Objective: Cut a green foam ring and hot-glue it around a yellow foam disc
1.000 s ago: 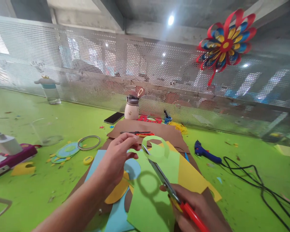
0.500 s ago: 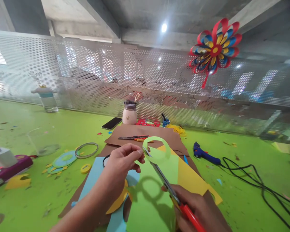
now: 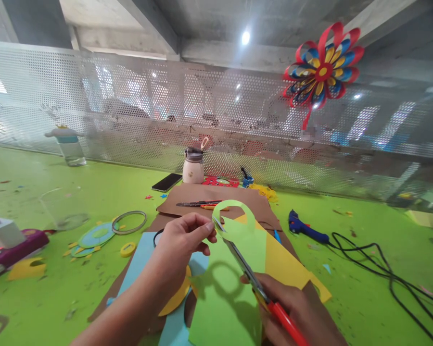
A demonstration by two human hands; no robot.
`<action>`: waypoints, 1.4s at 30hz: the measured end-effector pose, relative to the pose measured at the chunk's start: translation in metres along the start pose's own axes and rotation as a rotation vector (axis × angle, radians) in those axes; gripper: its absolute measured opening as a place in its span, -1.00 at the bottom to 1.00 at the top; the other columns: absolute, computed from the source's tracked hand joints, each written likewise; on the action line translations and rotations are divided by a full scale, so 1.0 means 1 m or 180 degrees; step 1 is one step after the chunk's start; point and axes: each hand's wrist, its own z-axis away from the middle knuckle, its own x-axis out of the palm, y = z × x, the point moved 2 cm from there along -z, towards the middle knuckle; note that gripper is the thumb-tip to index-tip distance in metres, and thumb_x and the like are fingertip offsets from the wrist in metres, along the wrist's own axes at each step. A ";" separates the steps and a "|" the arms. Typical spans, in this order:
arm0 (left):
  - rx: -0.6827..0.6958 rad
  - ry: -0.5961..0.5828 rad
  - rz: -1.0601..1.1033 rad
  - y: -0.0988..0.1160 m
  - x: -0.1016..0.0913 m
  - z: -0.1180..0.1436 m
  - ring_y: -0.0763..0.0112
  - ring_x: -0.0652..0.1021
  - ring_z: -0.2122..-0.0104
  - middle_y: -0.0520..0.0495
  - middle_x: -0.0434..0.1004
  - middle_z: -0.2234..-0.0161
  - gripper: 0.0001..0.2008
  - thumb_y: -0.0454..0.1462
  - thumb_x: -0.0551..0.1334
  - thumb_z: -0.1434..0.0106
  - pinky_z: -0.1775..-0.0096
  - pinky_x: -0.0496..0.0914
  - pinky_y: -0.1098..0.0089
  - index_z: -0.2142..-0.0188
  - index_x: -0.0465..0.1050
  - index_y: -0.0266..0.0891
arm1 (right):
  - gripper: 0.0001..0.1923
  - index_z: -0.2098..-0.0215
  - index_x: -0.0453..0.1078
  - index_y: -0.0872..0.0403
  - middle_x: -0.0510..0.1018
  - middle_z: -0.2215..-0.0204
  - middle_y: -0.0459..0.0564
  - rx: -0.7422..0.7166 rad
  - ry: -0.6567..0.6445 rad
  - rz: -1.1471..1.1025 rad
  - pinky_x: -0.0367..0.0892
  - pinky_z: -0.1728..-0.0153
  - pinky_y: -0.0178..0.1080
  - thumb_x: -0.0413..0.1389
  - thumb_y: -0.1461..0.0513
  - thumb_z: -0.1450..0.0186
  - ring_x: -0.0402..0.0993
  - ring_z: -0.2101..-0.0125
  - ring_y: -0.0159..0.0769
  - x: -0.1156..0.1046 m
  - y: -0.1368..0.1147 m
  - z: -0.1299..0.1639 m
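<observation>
Table point(image 3: 75, 288) carried blue, yellow sheets; green sheet point(image 3: 227, 298) lay uppermost. Left hand point(image 3: 182, 242) pinched sheet's cut edge taut. Right hand point(image 3: 292, 312) gripped scissors point(image 3: 245, 269), blades within sheet beside half-cut ring point(image 3: 234, 216). Best practice, judged: short snips, turn sheet, not blades.

Red scissor handles point(image 3: 286, 324) cut off by bottom edge

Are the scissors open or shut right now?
Nearly shut: the scissors blades lie almost together in the green paper; right hand works the red handles.
</observation>
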 end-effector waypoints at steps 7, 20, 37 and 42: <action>0.0024 -0.0143 0.0120 -0.001 0.000 0.002 0.42 0.43 0.50 -0.02 0.44 0.54 -0.86 -0.26 0.26 -0.08 0.47 0.38 0.40 0.51 0.37 -0.28 | -0.58 0.07 0.46 0.03 0.51 0.63 -0.16 -0.0028 0.0013 0.0060 0.32 0.40 -0.46 0.10 0.30 -0.08 0.46 0.49 -0.34 0.000 -0.007 0.000; -0.0024 -0.0125 0.0160 0.000 0.001 0.004 0.44 0.47 0.52 0.00 0.43 0.53 -0.85 -0.27 0.25 -0.11 0.48 0.39 0.42 0.53 0.35 -0.28 | -0.58 0.09 0.49 0.04 0.52 0.58 -0.14 -0.0159 0.0024 -0.0067 0.27 0.54 -0.49 0.13 0.33 -0.05 0.40 0.56 -0.41 -0.003 -0.008 0.000; -0.0030 -0.0150 0.0157 0.001 0.003 0.005 0.43 0.45 0.56 -0.01 0.45 0.53 -0.84 -0.24 0.25 -0.08 0.45 0.37 0.36 0.53 0.34 -0.26 | -0.63 0.11 0.50 -0.02 0.51 0.64 -0.15 0.0046 0.0229 0.0154 0.27 0.57 -0.46 0.13 0.28 -0.09 0.40 0.60 -0.39 0.002 -0.003 0.001; -0.0006 -0.0118 0.0189 0.001 0.004 0.006 0.44 0.44 0.56 0.00 0.44 0.54 -0.85 -0.25 0.25 -0.08 0.46 0.38 0.37 0.53 0.35 -0.27 | -0.65 0.13 0.51 -0.02 0.50 0.64 -0.14 -0.0017 0.0235 0.0030 0.29 0.53 -0.45 0.14 0.28 -0.09 0.43 0.55 -0.37 0.003 -0.003 0.000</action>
